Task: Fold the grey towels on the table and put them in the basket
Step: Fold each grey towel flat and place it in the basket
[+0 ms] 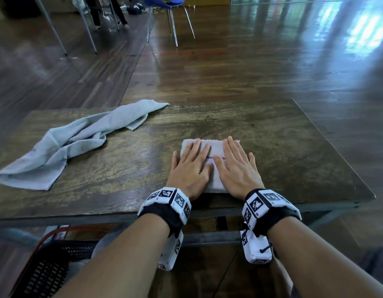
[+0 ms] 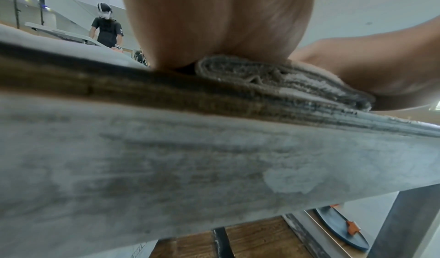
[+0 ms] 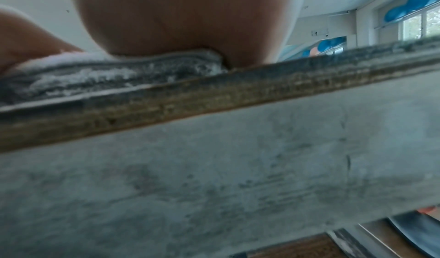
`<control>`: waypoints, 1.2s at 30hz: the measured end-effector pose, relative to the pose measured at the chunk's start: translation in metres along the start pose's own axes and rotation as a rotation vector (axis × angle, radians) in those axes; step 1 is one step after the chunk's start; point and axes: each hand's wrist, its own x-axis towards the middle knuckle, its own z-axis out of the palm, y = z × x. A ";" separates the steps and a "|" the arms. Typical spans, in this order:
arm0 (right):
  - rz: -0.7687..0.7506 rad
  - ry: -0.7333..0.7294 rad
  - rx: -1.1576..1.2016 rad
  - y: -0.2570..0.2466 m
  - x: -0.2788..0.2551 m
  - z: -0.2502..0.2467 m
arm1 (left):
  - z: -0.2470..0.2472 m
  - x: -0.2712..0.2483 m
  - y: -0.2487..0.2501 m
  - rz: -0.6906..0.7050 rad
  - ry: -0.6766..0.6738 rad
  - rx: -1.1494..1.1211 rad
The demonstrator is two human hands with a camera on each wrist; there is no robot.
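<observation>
A folded grey towel (image 1: pixel 213 147) lies near the front edge of the wooden table (image 1: pixel 272 134). Both hands press flat on it with straight fingers: my left hand (image 1: pixel 191 166) on its left half, my right hand (image 1: pixel 237 166) on its right half. From the left wrist view the towel's stacked layers (image 2: pixel 281 79) show under the palm (image 2: pixel 214 23), and the right wrist view shows those layers (image 3: pixel 107 74) under the right palm (image 3: pixel 178 17). A second grey towel (image 1: pixel 74 140) lies crumpled and unfolded at the table's left. A black mesh basket (image 1: pixel 48 269) sits below the table at lower left.
The table's front edge (image 2: pixel 166 96) runs just below both wrists. Chair legs (image 1: pixel 175 24) and a blue chair stand on the wooden floor beyond the table. Another person (image 2: pixel 106 30) stands far off in the left wrist view.
</observation>
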 end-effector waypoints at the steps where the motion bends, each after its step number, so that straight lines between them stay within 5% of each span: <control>1: -0.002 0.008 -0.014 0.000 0.000 0.001 | 0.000 0.001 0.000 -0.011 -0.006 0.008; 20: 0.026 0.012 -0.089 0.003 -0.013 -0.001 | -0.011 -0.008 -0.012 0.005 -0.076 0.081; 36: 0.087 -0.034 -0.070 0.013 -0.028 0.001 | -0.009 -0.016 -0.016 -0.143 -0.135 0.052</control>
